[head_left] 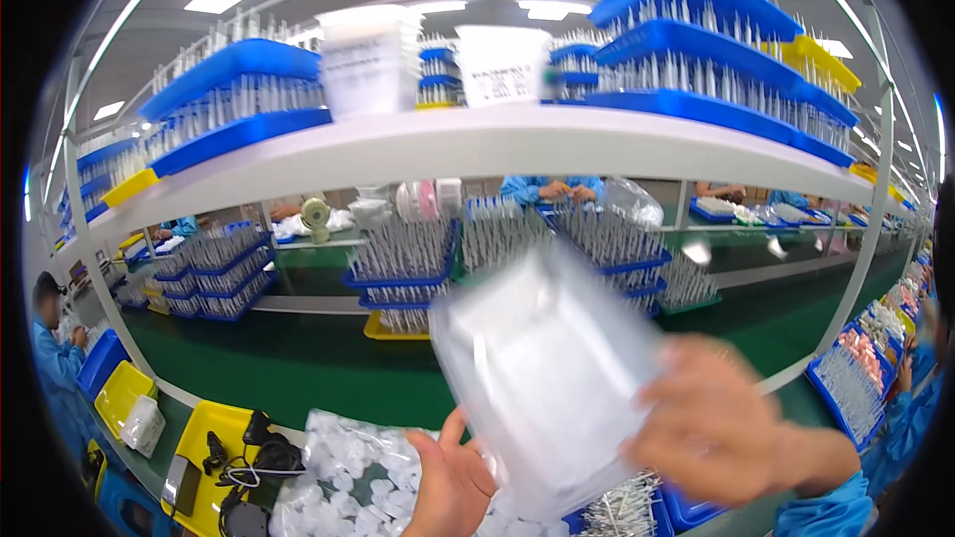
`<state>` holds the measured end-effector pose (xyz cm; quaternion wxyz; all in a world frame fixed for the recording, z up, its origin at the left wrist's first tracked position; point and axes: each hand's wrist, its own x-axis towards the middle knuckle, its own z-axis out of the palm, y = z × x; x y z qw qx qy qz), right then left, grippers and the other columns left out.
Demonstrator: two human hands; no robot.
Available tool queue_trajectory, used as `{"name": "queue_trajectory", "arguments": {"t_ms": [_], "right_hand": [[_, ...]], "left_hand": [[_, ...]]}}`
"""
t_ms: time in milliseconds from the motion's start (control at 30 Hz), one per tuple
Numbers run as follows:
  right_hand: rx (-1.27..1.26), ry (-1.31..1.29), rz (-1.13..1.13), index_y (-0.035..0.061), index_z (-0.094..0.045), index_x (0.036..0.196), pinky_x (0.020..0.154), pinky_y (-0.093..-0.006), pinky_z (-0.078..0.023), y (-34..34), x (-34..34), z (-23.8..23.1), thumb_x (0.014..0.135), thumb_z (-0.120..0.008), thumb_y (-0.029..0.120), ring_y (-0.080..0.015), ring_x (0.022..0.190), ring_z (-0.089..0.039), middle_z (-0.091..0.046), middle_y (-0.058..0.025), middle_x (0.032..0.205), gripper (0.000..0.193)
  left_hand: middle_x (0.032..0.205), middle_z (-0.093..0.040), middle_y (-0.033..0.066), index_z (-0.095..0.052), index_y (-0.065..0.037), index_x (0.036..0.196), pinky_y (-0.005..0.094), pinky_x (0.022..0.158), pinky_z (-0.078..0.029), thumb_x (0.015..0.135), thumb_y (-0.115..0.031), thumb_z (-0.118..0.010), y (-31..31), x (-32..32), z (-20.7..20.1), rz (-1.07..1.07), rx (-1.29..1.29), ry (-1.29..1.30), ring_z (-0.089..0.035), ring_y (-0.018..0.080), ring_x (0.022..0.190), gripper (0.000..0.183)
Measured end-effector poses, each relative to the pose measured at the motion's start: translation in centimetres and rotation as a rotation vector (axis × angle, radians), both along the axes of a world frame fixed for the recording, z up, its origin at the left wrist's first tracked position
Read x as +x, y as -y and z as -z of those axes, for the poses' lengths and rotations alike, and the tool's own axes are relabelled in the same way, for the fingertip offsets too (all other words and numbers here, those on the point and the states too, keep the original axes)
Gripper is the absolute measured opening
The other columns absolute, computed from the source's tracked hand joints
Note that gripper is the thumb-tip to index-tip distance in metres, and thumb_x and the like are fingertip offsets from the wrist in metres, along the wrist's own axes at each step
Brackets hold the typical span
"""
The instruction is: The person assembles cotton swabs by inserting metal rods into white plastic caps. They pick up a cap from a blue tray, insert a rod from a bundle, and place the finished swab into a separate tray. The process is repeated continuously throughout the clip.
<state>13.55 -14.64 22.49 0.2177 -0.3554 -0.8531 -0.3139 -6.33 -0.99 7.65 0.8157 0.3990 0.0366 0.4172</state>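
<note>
A translucent white plastic container (547, 368), rectangular and smeared by motion, is held up tilted in front of me. My right hand (711, 423) grips it by its right side, fingers closed on the edge. At its lower left corner my left hand (453, 482) is open, thumb and fingers apart; whether it touches the container I cannot tell. Just beneath, a clear plastic bag (343, 467) full of small white plastic pieces lies on the bench. Partly hidden under the container is a blue tray (665, 517) with thin white stick-like parts (622, 509).
A yellow tray (204, 428) with black cables stands at left. Overhead runs a white shelf (477, 139) bearing white tubs (502, 62) and stacked blue trays (686, 40). More racks of upright parts (403, 249) stand across the green bench (298, 338). Co-workers (60, 358) sit around.
</note>
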Motion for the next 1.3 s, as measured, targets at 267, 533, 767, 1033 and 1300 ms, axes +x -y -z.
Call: {"name": "queue_trajectory", "arguments": {"t_ms": [267, 533, 767, 1033, 1300], "right_hand": [[0.505, -0.636, 0.167, 0.0038, -0.065, 0.112, 0.077, -0.0333, -0.053, -20.2, 1.8, -23.2, 0.093, -0.047, 0.001, -0.0241, 0.085, -0.067, -0.07, -0.0167, 0.094, 0.027], [-0.065, -0.187, 0.372, 0.0016, -0.061, 0.128, 0.1, -0.0421, -0.047, -31.0, 7.3, -24.7, 0.083, -0.044, -0.001, -0.0418, 0.112, -0.061, -0.063, -0.0288, 0.121, 0.047], [0.354, -0.233, 0.087, 0.0019, -0.05, 0.14, 0.109, -0.0396, -0.039, -18.2, 0.1, -12.8, 0.099, -0.051, 0.014, -0.036, 0.128, -0.053, -0.054, -0.0224, 0.14, 0.044], [-2.171, -1.472, 0.174, 0.0087, -0.048, 0.145, 0.116, -0.0563, -0.024, 19.7, -1.2, 22.2, 0.097, -0.059, 0.047, -0.03, 0.134, -0.049, -0.057, -0.0149, 0.139, 0.062], [-1.359, -1.488, 0.529, 0.0046, -0.057, 0.129, 0.09, -0.0396, -0.048, 12.0, -2.8, 43.8, 0.095, -0.059, 0.018, -0.0266, 0.11, -0.062, -0.064, -0.0155, 0.121, 0.037]], "left_hand": [[0.118, -0.065, 0.0194, -0.048, 0.002, 0.135, 0.0395, 0.091, -0.054, 0.103, -0.034, -0.053, 0.6, -2.8, -0.3, -0.012, 0.253, -0.175, -0.068, 0.0292, 0.103, 0.049], [0.116, -0.067, 0.0155, -0.055, 0.003, 0.13, 0.0352, 0.09, -0.053, 0.101, -0.021, -0.06, 1.8, -4.7, -2.3, 0.08, 0.474, -0.313, -0.066, 0.0227, 0.104, 0.038], [0.112, -0.071, 0.0114, -0.063, 0.001, 0.123, 0.0328, 0.092, -0.052, 0.099, -0.02, -0.062, 1.5, -4.7, -2.9, 0.193, 0.529, -0.594, -0.067, 0.0212, 0.106, 0.031], [0.093, -0.072, 0.0167, -0.068, -0.002, 0.103, 0.0362, 0.073, -0.056, 0.096, -0.032, -0.065, 2.9, -0.4, -1.4, -0.022, 1.096, -0.99, -0.072, 0.0297, 0.084, 0.031], [0.095, -0.074, 0.0111, -0.069, -0.002, 0.105, 0.0315, 0.074, -0.055, 0.086, -0.024, -0.075, 4.0, 1.2, -0.6, 0.132, 1.145, -1.094, -0.072, 0.0232, 0.084, 0.03]]}}
